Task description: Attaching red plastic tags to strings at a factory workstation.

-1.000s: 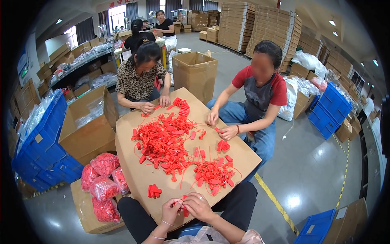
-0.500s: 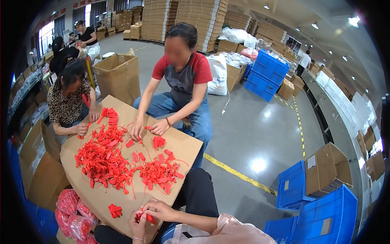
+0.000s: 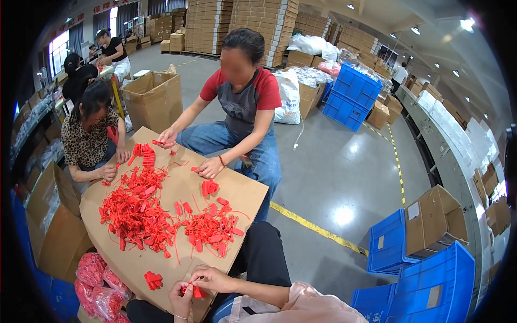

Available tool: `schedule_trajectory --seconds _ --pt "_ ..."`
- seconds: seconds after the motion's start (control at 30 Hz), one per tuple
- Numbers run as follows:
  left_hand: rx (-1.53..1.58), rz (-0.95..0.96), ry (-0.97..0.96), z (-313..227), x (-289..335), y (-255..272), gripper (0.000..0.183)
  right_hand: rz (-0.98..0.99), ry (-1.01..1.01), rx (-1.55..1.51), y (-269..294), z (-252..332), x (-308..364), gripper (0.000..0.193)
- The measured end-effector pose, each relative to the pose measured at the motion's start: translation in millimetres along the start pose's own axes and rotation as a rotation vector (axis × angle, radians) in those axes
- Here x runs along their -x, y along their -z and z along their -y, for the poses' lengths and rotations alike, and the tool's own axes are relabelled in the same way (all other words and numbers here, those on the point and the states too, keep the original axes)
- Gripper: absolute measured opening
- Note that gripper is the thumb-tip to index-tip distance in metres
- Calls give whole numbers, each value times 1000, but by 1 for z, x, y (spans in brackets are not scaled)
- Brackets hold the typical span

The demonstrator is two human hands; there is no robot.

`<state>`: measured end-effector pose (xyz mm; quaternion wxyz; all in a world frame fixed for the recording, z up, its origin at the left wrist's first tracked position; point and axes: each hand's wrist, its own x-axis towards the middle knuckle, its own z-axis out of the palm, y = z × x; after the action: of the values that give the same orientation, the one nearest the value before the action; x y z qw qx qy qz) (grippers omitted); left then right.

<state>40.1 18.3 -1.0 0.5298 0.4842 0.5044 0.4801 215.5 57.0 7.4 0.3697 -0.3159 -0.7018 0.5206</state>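
Red piece (image 3: 198, 293): between both hands, over the surface (image 3: 242, 188) near its close edge.
Left hand (image 3: 180, 299): fingers curled nearly closed, gripping the piece.
Right hand (image 3: 213, 280): fingers pinched together on its upper end, wrist across the surface's right edge.
Small stack (image 3: 153, 280): red, left of the hands, apart.
Room: bare cardboard between hands and loose red pile (image 3: 214, 227).
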Motion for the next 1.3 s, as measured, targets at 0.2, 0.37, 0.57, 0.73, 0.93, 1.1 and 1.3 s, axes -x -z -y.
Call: schedule_trajectory --seconds 0.2,0.37,0.57,0.73,0.93,1.1,1.3 --pt "-98 -147 24 2 -1 -7 5 -67 136 184 -6 5 2 12" --pt "-137 -244 -19 1 5 -7 5 -21 1 102 -16 6 -1 14" --pt "-178 -117 6 -9 4 -7 6 -56 -125 -56 -6 1 5 16" --pt "-36 -10 94 -8 7 6 9 -62 -154 -37 -15 3 2 13" --pt "170 85 321 -15 12 -1 13 -42 -225 -151 -22 -7 6 13" --pt "263 27 379 -11 10 -1 11 -35 -267 -406 -23 -13 7 12" --pt "353 -138 320 -14 9 11 10 45 -368 -662 -23 -10 14 11"
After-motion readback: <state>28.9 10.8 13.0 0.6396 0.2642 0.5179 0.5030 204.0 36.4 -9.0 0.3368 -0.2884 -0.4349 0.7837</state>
